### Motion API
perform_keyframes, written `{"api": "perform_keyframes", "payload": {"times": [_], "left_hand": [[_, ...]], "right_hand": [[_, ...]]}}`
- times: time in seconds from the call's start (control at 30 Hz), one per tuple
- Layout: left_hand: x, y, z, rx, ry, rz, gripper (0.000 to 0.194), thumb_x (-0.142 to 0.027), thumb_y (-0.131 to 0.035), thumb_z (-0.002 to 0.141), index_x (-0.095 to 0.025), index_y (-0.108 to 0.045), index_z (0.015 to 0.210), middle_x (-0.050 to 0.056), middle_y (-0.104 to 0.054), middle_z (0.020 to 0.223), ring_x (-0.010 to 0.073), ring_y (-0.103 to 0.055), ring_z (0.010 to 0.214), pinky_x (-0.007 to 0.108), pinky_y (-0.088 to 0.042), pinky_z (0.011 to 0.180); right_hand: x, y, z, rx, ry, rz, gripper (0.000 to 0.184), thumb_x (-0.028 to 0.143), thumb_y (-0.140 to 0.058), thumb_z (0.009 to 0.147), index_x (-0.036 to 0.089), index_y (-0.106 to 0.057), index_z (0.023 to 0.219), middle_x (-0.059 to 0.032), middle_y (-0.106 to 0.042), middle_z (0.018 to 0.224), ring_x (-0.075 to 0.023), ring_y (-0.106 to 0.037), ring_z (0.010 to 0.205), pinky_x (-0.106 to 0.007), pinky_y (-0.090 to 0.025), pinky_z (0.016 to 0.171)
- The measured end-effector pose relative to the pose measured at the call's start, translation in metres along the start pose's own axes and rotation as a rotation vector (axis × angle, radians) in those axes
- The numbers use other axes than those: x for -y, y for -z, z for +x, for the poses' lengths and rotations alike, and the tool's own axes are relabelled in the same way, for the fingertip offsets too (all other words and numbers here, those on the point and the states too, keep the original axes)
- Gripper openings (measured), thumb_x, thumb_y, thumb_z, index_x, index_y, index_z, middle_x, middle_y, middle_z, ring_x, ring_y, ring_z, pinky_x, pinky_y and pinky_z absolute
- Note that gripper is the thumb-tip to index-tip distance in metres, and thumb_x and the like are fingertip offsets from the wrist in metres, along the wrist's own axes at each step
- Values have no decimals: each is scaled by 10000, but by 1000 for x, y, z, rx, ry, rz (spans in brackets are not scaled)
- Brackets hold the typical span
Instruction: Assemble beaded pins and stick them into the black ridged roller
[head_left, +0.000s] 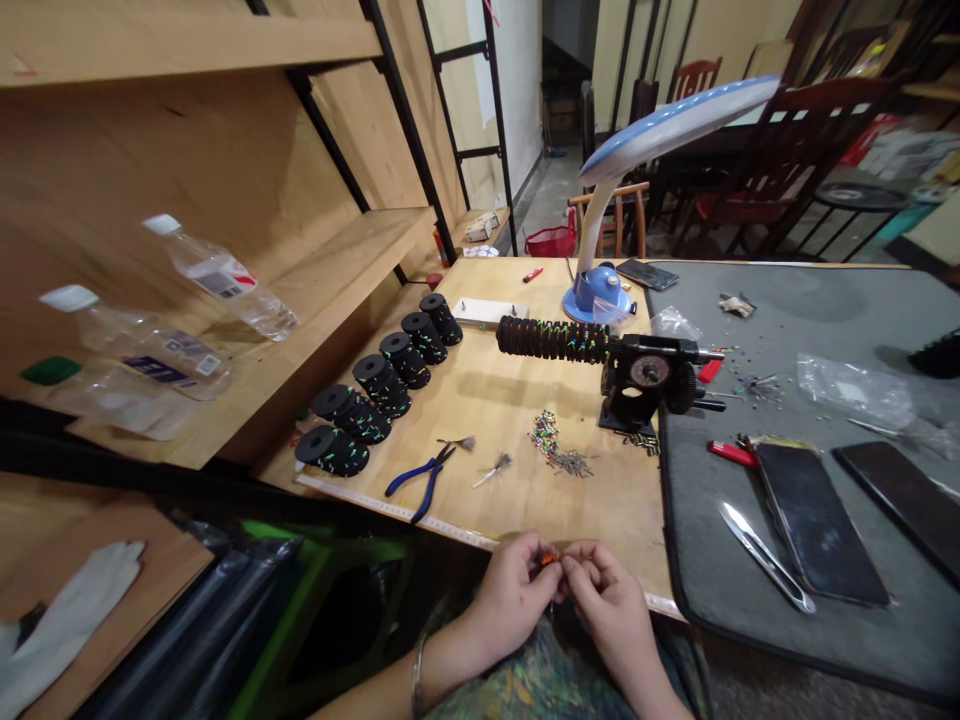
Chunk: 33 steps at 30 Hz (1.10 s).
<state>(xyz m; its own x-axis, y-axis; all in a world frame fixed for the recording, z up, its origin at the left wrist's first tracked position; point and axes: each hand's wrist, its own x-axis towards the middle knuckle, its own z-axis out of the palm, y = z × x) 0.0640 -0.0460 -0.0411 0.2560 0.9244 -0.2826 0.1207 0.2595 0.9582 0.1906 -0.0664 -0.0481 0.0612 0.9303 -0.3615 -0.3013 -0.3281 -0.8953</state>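
1. At the counter's (480,400) near edge, low and central: left hand (523,585) and right hand (609,597) together, fingertips meeting.
2. Left grip: thumb and fingers closed on a small orange piece (549,560), mostly hidden. Right grip: thumb and forefinger against its near end; cannot tell if clamped.
3. Beyond the hands: heap of multicoloured beads (546,432), thin metallic bits at its near right side.
4. Left of the heap: blue-handled pliers (429,490), jaws slightly parted; pale-stemmed tuft (495,468) between the two.
5. Farther left: slanting row of six black spools (390,390), flecked green.
6. Behind the beads: black cranked device (649,375), ribbed black roll (555,340) projecting leftward; blue-and-white lamp (600,295) behind.
7. Right: grey mat (697,550) bearing tweezers (761,560).
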Motion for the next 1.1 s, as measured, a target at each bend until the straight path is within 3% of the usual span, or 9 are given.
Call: {"api": "perform_keyframes", "payload": {"times": [0.1,0.4,0.57,0.73,1.1], "left_hand": [[0,0,-1,-5,-17,19,89,-220,-586,795,-157,-546,747,-2,-574,663,137,-559,613,240,-447,585],[-5,-1,0,10,18,-22,119,-258,-593,790,-163,-536,746,-11,-559,664,130,-566,580,231,-458,561],[-6,0,-2,-3,-8,42,60,-201,-592,763,-164,-558,731,-2,-579,660,138,-555,608,227,-434,577],[-5,2,-3,-31,-41,171,21,-145,-583,737,-163,-591,729,16,-598,691,157,-551,672,234,-427,621],[-6,2,0,-3,7,70,57,-194,-631,723,-166,-590,696,1,-593,634,148,-547,614,237,-422,601]], "right_hand": [[2,-1,0,-3,-7,-2,492,633,-753,612,177,-602,716,39,-580,473,-113,-497,448,-229,-389,479],[-1,2,1,3,-32,11,485,615,-754,621,167,-606,730,95,-454,439,-80,-400,397,-202,-301,423],[-1,2,0,30,-16,0,465,600,-753,633,171,-609,744,70,-505,462,-114,-480,455,-229,-383,490],[4,2,0,28,2,-57,433,586,-749,639,187,-587,678,89,-452,446,-102,-435,436,-228,-378,481],[-2,4,-1,54,-2,-18,444,587,-738,666,175,-613,774,80,-489,467,-107,-454,445,-223,-377,479]]}}
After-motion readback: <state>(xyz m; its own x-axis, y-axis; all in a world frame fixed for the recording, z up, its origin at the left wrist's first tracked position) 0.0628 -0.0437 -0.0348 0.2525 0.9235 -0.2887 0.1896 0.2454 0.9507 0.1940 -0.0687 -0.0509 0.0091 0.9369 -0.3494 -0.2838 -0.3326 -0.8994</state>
